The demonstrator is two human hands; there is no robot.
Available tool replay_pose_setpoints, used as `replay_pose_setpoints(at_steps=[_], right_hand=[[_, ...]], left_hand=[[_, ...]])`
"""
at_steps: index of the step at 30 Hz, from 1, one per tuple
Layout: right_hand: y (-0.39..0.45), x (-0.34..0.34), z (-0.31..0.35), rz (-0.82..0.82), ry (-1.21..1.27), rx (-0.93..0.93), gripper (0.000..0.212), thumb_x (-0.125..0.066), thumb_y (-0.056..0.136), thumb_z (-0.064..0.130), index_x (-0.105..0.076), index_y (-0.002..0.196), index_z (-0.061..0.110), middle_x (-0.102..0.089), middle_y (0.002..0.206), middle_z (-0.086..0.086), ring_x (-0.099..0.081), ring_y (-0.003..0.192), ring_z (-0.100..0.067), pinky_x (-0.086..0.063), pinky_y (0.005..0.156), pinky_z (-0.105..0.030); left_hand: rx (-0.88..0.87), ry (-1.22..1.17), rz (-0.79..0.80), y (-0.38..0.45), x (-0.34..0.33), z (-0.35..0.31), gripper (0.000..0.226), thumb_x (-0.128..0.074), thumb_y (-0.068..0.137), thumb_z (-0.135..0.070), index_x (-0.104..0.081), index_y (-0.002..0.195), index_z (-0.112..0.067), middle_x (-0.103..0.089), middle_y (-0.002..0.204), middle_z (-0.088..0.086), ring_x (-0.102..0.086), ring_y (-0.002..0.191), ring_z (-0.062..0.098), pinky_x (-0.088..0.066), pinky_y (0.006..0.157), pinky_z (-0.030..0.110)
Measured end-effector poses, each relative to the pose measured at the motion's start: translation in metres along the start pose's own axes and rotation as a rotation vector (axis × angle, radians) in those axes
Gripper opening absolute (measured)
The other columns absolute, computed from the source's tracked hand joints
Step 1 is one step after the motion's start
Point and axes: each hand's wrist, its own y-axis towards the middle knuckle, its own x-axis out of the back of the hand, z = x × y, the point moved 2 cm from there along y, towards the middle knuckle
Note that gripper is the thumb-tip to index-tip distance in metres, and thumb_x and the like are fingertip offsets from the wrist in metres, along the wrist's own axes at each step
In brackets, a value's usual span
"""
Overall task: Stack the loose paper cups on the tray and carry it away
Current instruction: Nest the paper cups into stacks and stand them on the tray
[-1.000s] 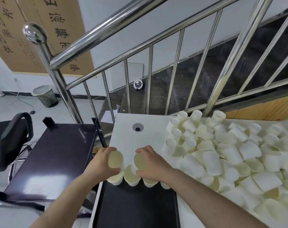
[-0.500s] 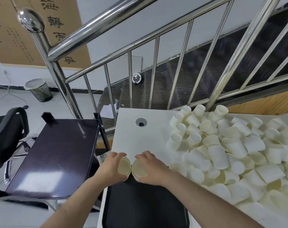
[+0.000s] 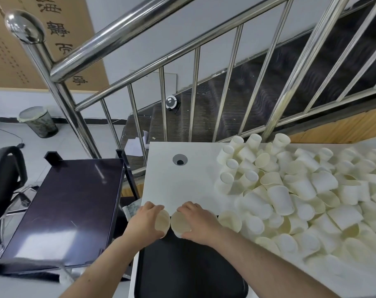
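Observation:
My left hand [image 3: 145, 220] grips a white paper cup [image 3: 162, 220] on its side, its mouth facing right. My right hand [image 3: 199, 221] grips another paper cup [image 3: 180, 222], mouth facing left. The two cup mouths nearly touch, just above the far edge of the black tray [image 3: 189, 269]. The tray lies on the white table [image 3: 172, 186] close to me. A big heap of loose paper cups [image 3: 301, 194] covers the table to the right of my hands.
A steel stair railing [image 3: 195, 87] runs behind the table. A dark side table [image 3: 69, 207] stands to the left, with a black office chair [image 3: 4, 181] beyond it. A cable hole [image 3: 179, 159] sits in the white table. A waste bin [image 3: 38, 121] stands on the floor.
The row of cups under my hands a second ago is gone from view. Both hands moved together and nearer the tray's far edge, each holding one cup, mouths now facing each other.

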Motion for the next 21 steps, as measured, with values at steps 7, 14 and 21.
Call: replay_pose_setpoints(at_steps=[7, 14, 21], right_hand=[[-0.027, 0.024, -0.024, -0.124, 0.093, -0.119, 0.068, -0.061, 0.087, 0.035, -0.033, 0.147, 0.022, -0.03, 0.147, 0.004, -0.035, 0.133, -0.017, -0.038, 0.105, -0.032], [-0.074, 0.059, -0.111, -0.155, -0.111, -0.42, 0.059, -0.057, 0.091, 0.036, -0.034, 0.142, 0.018, -0.033, 0.142, -0.003, -0.041, 0.125, -0.023, -0.042, 0.095, -0.033], [-0.082, 0.063, -0.167, -0.041, -0.157, -0.462, 0.056, -0.06, 0.09, 0.036, -0.036, 0.136, 0.013, -0.037, 0.138, -0.009, -0.041, 0.123, -0.027, -0.043, 0.094, -0.036]], left_hand=[[-0.042, -0.074, -0.088, 0.01, 0.006, -0.024, 0.061, -0.063, 0.083, -0.04, -0.04, 0.139, -0.028, -0.04, 0.137, -0.004, -0.038, 0.127, 0.017, -0.04, 0.1, 0.032], [-0.111, -0.169, -0.114, 0.027, -0.003, -0.078, 0.051, -0.06, 0.087, -0.039, -0.044, 0.135, -0.028, -0.045, 0.134, -0.006, -0.043, 0.124, 0.015, -0.04, 0.101, 0.032], [-0.117, -0.212, -0.099, 0.043, -0.028, -0.142, 0.049, -0.059, 0.088, -0.036, -0.045, 0.134, -0.028, -0.047, 0.13, -0.007, -0.043, 0.123, 0.012, -0.039, 0.1, 0.027]])
